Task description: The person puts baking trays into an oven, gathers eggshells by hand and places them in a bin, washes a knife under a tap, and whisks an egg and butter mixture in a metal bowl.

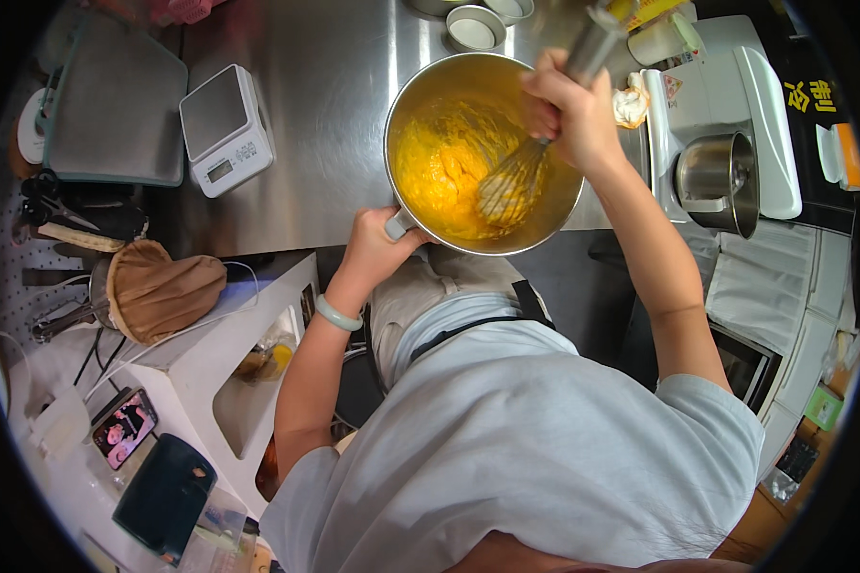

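Observation:
A deep steel mixing bowl (pixel 468 74) sits at the near edge of the steel counter, tipped toward me. Thick yellow-orange batter (pixel 438 170) coats its bottom and lower wall, with folds and streaks on its surface. My left hand (pixel 371 246) is closed on the bowl's side handle (pixel 398 225). Above the bowl's right side, my right hand (pixel 573 110) wraps round the metal handle of a balloon whisk (pixel 512 181). The whisk slants down to the left, its wires in the batter.
A white kitchen scale (pixel 225 129) lies left of the bowl, beside a flat grey tray (pixel 115 115). Small round tins (pixel 476 31) stand behind the bowl. To the right is a steel pot (pixel 717 181); a lit phone (pixel 124 427) is at lower left.

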Available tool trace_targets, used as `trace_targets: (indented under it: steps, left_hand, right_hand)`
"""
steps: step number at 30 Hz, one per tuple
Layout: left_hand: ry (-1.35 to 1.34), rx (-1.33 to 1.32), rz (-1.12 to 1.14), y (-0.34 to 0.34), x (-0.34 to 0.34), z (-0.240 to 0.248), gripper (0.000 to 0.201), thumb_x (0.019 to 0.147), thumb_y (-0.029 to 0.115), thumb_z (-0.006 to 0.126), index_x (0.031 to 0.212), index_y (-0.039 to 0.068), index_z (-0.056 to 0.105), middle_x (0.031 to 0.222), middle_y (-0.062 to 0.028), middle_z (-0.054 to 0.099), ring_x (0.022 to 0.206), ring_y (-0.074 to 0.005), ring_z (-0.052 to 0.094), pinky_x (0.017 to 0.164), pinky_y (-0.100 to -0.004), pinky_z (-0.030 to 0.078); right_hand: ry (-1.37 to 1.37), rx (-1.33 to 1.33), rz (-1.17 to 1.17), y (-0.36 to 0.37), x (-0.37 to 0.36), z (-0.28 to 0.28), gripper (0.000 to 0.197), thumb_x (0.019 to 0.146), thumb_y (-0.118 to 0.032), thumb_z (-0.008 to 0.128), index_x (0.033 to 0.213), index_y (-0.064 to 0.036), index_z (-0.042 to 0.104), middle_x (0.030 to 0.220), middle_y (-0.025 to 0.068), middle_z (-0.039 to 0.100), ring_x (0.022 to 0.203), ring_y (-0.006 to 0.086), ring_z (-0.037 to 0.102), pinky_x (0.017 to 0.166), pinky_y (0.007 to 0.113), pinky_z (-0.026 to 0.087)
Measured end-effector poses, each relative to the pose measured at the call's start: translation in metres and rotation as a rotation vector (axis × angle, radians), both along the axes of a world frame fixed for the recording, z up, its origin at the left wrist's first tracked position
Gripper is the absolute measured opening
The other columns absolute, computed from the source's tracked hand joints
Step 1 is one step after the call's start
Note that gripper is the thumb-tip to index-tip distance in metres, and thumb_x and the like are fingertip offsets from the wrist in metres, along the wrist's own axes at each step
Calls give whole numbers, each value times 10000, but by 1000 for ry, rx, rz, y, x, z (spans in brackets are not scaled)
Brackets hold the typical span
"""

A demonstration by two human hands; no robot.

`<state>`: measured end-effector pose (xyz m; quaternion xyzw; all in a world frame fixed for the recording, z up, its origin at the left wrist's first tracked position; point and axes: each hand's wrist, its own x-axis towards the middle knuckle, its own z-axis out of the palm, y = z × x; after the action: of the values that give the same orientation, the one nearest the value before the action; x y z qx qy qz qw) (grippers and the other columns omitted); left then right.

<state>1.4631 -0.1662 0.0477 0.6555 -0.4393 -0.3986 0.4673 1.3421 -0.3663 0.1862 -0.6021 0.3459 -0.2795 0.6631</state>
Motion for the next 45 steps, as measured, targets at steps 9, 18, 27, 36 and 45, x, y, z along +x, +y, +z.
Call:
trace_targets:
  steps: [9, 18, 27, 36, 45]
  left_hand:
    - [-26, -8, 15, 0, -1, 2, 173, 702, 90, 706, 762, -57, 636, 676, -102, 663, 639, -94, 612, 572, -264, 468]
    - [23, -5, -57, -2, 3, 1, 196, 698, 117, 726, 751, -47, 634, 622, -84, 636, 566, -93, 571, 534, -281, 459]
    - [-7, -73, 28, 0, -1, -3, 169, 696, 95, 716, 745, -48, 639, 618, -100, 638, 555, -99, 579, 529, -281, 460]
    - [20, -45, -31, 0, -1, -2, 167, 701, 95, 714, 739, -50, 639, 627, -101, 645, 561, -99, 587, 532, -275, 463]
    - [-25, -92, 36, 1, -12, -8, 272, 647, 180, 773, 708, -46, 635, 587, -182, 591, 465, -252, 577, 485, -316, 443]
  right_hand:
    - [-52, -294, -164, -24, 27, -43, 264, 776, -71, 536, 577, -80, 363, 490, -6, 368, 393, 96, 335, 384, 253, 286]
    - [-117, -107, 30, 6, 35, 7, 294, 764, -63, 552, 546, -81, 355, 442, -2, 342, 361, 91, 315, 366, 256, 270]
    - [-105, -2, -35, -42, -38, -22, 272, 768, -46, 509, 549, -99, 357, 435, -8, 328, 351, 97, 287, 363, 264, 267]
    - [-380, -37, 62, -4, 34, -22, 278, 772, -21, 530, 557, -75, 362, 458, 11, 373, 371, 104, 340, 373, 259, 283]
    - [-176, 42, -42, -17, -59, -37, 296, 780, -80, 503, 554, -105, 313, 420, 17, 308, 343, 128, 275, 381, 283, 271]
